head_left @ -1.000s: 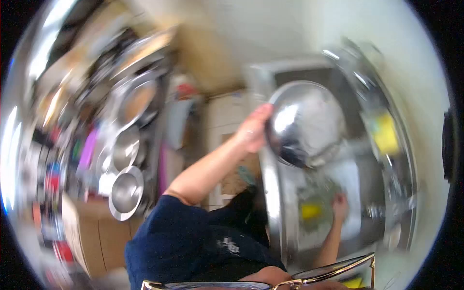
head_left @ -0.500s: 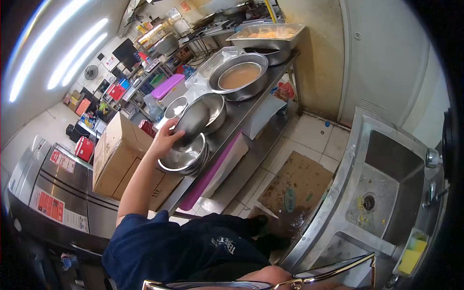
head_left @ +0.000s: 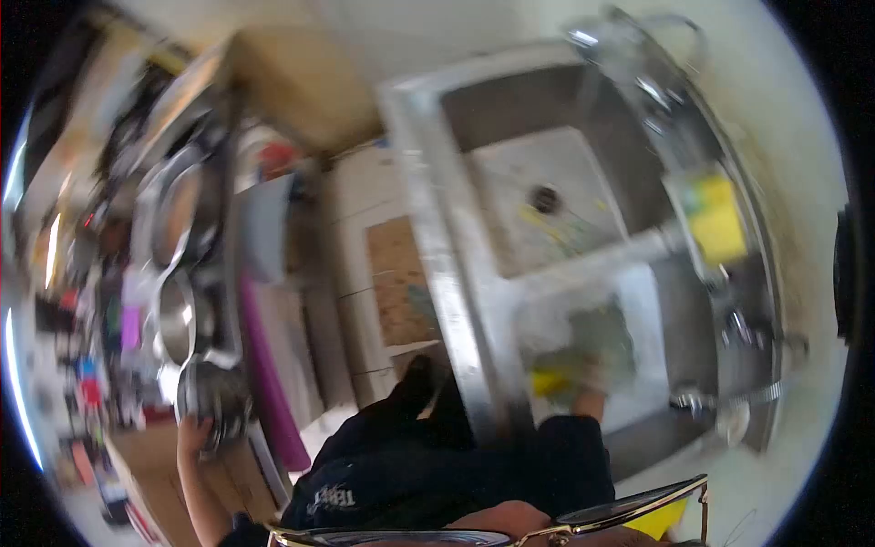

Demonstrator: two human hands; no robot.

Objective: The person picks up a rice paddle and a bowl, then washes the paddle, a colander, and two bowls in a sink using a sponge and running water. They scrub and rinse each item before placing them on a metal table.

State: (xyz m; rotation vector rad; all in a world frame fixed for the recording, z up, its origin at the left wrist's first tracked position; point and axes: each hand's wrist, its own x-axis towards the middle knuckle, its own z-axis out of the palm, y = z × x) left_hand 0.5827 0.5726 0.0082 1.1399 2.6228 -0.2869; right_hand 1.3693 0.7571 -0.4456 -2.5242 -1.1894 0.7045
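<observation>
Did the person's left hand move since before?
Yes. A second ago it was right by the sink's rim, holding a bowl. Now the left hand is far from the sink, over at the steel bowls.

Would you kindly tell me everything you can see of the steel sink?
The sink looks like stainless steel, with a broad shiny rim and two basins split by a raised divider. The far basin holds a dark drain and yellowish scraps. In the near basin the right hand meets a yellow sponge; blur hides the grip.
</observation>
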